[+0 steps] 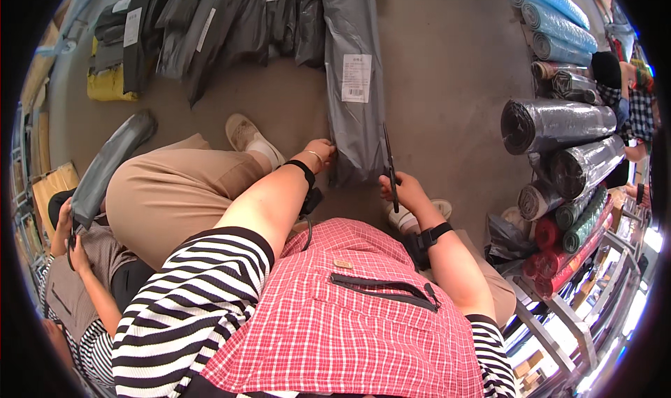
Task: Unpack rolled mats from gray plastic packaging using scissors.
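Note:
A long grey plastic bag [354, 129], with a white printed label on it, stretches away from me over the floor. Its near end lies between my two hands. My left hand [321, 153] has its fingers closed on the bag's left edge. In my right hand [407, 190] is a pair of dark scissors [390, 162], the blades pointing away from me alongside the bag's right edge. How far the blades are parted I cannot make out.
Several grey wrapped packages [234, 31] lie at the far left, by a yellow bundle [108, 82]. Rolls in clear film [559, 124], blue rolls [556, 17] and red rolls [552, 262] are stacked right. Another person at left handles a grey package [112, 164]; another person stands far right.

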The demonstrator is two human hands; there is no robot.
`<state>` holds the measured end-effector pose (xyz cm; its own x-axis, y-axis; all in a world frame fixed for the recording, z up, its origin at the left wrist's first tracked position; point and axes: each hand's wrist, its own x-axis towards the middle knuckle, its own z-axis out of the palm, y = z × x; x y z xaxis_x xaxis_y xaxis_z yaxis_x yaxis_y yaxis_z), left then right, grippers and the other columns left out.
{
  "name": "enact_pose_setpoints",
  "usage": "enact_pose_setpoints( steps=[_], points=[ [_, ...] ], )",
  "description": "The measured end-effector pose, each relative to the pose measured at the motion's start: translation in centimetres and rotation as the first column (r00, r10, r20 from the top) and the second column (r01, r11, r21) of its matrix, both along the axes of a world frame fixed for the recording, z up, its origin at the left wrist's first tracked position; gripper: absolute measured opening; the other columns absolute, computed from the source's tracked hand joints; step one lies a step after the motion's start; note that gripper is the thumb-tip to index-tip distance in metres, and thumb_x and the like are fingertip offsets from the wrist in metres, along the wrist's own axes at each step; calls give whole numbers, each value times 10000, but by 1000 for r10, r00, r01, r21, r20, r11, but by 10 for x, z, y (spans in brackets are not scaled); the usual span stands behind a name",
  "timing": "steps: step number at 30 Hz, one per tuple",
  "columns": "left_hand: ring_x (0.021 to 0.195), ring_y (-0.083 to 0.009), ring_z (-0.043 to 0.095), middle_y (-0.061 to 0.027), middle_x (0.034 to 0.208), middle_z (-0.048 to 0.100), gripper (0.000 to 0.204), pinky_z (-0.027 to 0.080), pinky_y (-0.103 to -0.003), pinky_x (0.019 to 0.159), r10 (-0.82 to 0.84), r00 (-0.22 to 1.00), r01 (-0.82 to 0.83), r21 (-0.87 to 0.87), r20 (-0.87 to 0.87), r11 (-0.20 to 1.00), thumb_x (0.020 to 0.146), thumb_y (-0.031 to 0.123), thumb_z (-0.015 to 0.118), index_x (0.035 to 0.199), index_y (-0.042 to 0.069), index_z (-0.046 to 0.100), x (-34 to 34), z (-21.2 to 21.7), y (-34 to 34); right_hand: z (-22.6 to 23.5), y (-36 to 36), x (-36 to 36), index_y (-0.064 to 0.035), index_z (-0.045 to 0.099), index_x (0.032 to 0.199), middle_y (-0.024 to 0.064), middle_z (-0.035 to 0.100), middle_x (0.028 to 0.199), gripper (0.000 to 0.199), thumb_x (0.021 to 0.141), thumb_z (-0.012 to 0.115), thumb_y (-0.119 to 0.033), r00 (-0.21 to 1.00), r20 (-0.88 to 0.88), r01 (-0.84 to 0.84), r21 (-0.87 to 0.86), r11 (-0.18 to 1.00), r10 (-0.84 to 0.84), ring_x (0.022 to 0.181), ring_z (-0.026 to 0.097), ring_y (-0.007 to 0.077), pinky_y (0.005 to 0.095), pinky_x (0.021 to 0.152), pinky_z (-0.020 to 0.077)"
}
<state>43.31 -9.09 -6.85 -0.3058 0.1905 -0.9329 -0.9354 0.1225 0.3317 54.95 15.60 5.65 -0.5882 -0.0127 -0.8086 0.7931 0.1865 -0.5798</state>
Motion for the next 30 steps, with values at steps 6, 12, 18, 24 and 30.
enact_pose_setpoints(
  steps=[6, 12, 18, 24, 30],
  points=[
    [776, -175, 574, -22, 866, 599, 80, 497, -350, 758, -105, 994, 108, 325, -28, 940, 930, 108, 620, 995, 74, 586, -19, 29, -24, 21, -9, -9, -3, 598, 950, 91, 658, 828, 539, 876, 653, -534, 998, -5, -69, -236, 969, 69, 743, 657, 176, 301, 678, 538],
    [767, -167, 586, -33, 865, 608, 57, 507, -376, 876, -66, 997, 72, 475, -31, 877, 938, 82, 599, 971, 48, 568, -18, 63, -32, 32, -9, 0, -66, 581, 901, 34, 600, 747, 581, 861, 591, -645, 989, 96, -68, -354, 933, 108, 660, 587, 153, 291, 598, 480],
    [853, -224, 623, -53, 891, 633, 52, 478, -414, 898, -16, 999, 34, 494, -40, 869, 932, 100, 605, 947, 58, 578, -13, 62, -29, 36, -19, 24, -77, 581, 896, 22, 579, 730, 604, 842, 589, -678, 947, 305, 41, -420, 906, 99, 648, 569, 148, 288, 585, 456],
    [809, -199, 615, -40, 867, 626, 55, 492, -386, 855, -38, 999, 51, 515, -36, 856, 927, 101, 617, 923, 67, 573, -14, 60, -30, 12, -34, 37, -65, 576, 895, 27, 565, 705, 628, 855, 553, -691, 950, 310, 116, -461, 880, 37, 606, 547, 155, 294, 558, 451],
    [751, -161, 575, -17, 822, 592, 78, 495, -341, 797, -81, 995, 100, 546, -60, 832, 932, 114, 622, 897, 76, 564, -18, 72, -26, 0, -59, 26, -57, 565, 883, 24, 551, 677, 629, 879, 517, -685, 967, 233, 202, -463, 863, -101, 524, 514, 156, 300, 533, 456]
  ],
)
